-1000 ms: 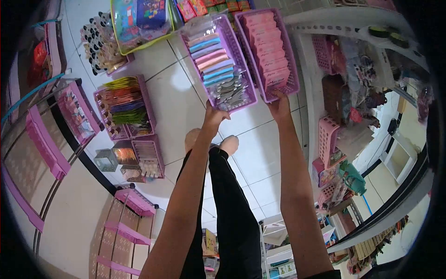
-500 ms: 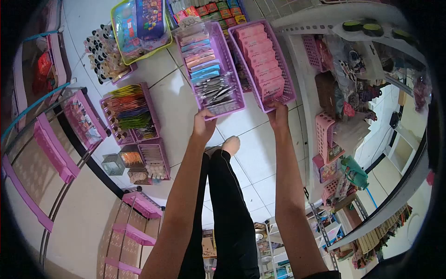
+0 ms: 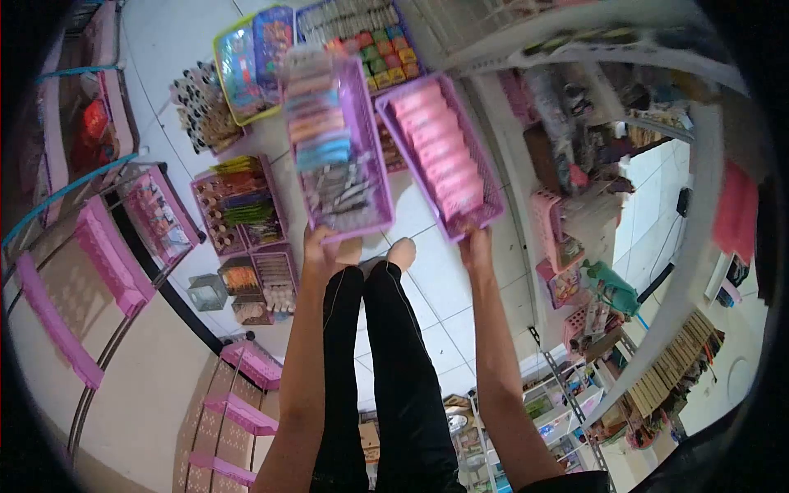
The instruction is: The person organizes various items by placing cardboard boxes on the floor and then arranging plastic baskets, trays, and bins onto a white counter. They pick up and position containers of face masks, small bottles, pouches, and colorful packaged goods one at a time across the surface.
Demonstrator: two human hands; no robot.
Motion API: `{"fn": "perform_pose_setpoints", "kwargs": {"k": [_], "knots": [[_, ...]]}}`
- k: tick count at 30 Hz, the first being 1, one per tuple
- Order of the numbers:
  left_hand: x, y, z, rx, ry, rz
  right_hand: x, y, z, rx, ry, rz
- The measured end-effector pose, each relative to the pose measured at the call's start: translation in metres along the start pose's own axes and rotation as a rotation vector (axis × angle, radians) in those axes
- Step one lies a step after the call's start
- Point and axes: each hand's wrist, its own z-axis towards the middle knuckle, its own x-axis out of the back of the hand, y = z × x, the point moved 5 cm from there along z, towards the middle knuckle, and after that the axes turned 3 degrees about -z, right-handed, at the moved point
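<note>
- White tiled floor (image 3: 436, 287) fills most of the view. The person stands on it barefoot in black trousers (image 3: 394, 370), looking straight down.
- On the right is a white shelf unit (image 3: 505, 140) crammed with pink baskets and assorted small stuff, too jumbled to pick apart.
- On the left is a pink rack (image 3: 156, 214), tilted, with packets in it.
- Left purple basket (image 3: 366, 140): long and narrow, held up off the floor out in front. It's stacked with flat packets (image 3: 325, 152) in pink, blue and grey.
- Right purple basket (image 3: 481, 177): same shape, also up in the air, just beside the first but not touching it. It holds a row of pink packs (image 3: 440, 156).
- A floor basket (image 3: 200, 201) full of colourful sticks sits down by the rack, with a couple of smaller ones next to it.
- A green-rimmed tray (image 3: 251, 53) and a box of little coloured blocks (image 3: 378, 41) sit on the floor further out.
- Left hand (image 3: 320, 251): clamped on the near end of the left basket, fingers curled round the rim, carrying it alone.
- Right hand (image 3: 477, 246): same deal, closed tight on the near end of the right basket. The fingertips are tucked under, so I can't see them.
</note>
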Motion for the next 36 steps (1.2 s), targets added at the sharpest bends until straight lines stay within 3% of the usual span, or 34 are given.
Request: {"fn": "perform_pose_setpoints", "kwargs": {"k": [1, 3, 5, 7, 9, 11, 13, 17, 22, 27, 36], "knots": [[0.001, 0.012, -0.026, 0.000, 0.050, 0.043, -0.009, -0.012, -0.027, 0.035, 0.039, 0.049], [0.005, 0.029, -0.071, 0.019, 0.029, 0.067, -0.007, -0.016, -0.073, -0.031, -0.083, 0.062], [0.016, 0.048, -0.117, 0.048, -0.161, 0.062, -0.005, -0.027, -0.122, -0.048, -0.102, 0.070], [0.070, 0.059, -0.147, -0.086, -0.172, 0.804, -0.014, -0.057, -0.180, -0.064, -0.100, 0.059], [-0.019, 0.105, -0.222, 0.093, -0.111, 0.136, -0.004, -0.067, -0.228, -0.072, -0.097, 0.105], [0.013, 0.114, -0.258, 0.144, -0.132, 0.112, -0.002, -0.092, -0.283, -0.096, -0.103, 0.106], [-0.041, 0.154, -0.318, 0.034, -0.220, 0.064, 0.006, -0.112, -0.334, -0.077, -0.141, 0.105], [-0.071, 0.203, -0.394, -0.021, -0.243, 0.123, 0.011, -0.162, -0.427, -0.045, -0.181, 0.046], [-0.149, 0.237, -0.424, 0.067, -0.514, 0.247, 0.020, -0.226, -0.525, 0.148, -0.168, 0.107], [-0.174, 0.257, -0.471, 0.149, -0.597, 0.410, 0.047, -0.259, -0.600, 0.318, -0.135, 0.249], [-0.241, 0.251, -0.545, 0.306, -0.710, 0.757, 0.164, -0.325, -0.719, 0.660, 0.189, 0.367]]}}
